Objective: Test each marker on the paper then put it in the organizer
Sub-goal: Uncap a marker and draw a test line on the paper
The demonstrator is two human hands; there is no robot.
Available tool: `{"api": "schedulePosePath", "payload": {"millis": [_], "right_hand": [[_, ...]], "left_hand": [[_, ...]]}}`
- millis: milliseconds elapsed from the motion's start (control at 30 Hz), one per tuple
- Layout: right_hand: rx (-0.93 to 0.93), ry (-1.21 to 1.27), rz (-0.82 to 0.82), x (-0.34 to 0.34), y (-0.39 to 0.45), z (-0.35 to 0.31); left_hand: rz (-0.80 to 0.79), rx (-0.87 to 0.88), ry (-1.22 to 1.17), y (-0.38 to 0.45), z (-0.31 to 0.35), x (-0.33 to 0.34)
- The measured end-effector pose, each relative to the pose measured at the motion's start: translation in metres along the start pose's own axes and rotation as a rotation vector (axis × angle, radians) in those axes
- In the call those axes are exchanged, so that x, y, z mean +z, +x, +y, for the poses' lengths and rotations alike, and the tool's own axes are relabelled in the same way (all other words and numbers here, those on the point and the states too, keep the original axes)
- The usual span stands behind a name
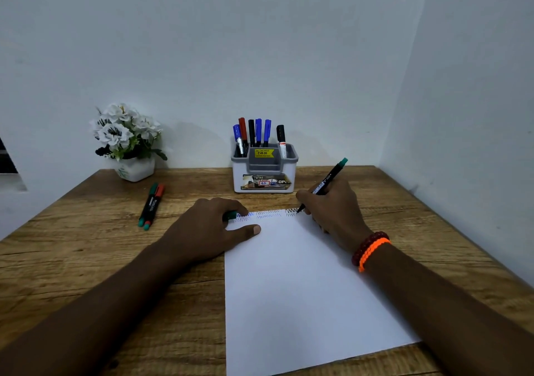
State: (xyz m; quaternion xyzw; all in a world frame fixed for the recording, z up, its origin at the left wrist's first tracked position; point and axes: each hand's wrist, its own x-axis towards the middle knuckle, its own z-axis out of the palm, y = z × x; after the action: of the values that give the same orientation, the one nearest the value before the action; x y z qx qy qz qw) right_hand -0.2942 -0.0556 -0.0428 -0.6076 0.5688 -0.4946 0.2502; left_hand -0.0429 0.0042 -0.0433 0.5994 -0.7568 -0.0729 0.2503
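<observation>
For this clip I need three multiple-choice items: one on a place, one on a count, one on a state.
1. Where do the two loose markers lie?
A. on the table left of the paper
B. inside the organizer
C. on the paper

2. How many markers stand in the organizer?
A. three
B. six
C. nine

3. What is the right hand doing?
A. resting flat on the table
B. gripping the green-capped marker with its tip on the paper
C. lifting the flower pot

Key: 1 A, they lie side by side on the table beyond the left hand. 2 B, six caps rise above its rim. 3 B, the green-capped marker meets a zigzag at the top edge of the paper.
</observation>
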Motion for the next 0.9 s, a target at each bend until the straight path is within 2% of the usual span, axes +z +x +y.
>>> {"api": "schedulePosePath", "payload": {"millis": [900], "right_hand": [[0.009,0.006,-0.013,-0.0063,-0.0042,-0.0026]], "left_hand": [[-0.002,-0.007,0.013,0.0011,0.0000,0.0002]]}}
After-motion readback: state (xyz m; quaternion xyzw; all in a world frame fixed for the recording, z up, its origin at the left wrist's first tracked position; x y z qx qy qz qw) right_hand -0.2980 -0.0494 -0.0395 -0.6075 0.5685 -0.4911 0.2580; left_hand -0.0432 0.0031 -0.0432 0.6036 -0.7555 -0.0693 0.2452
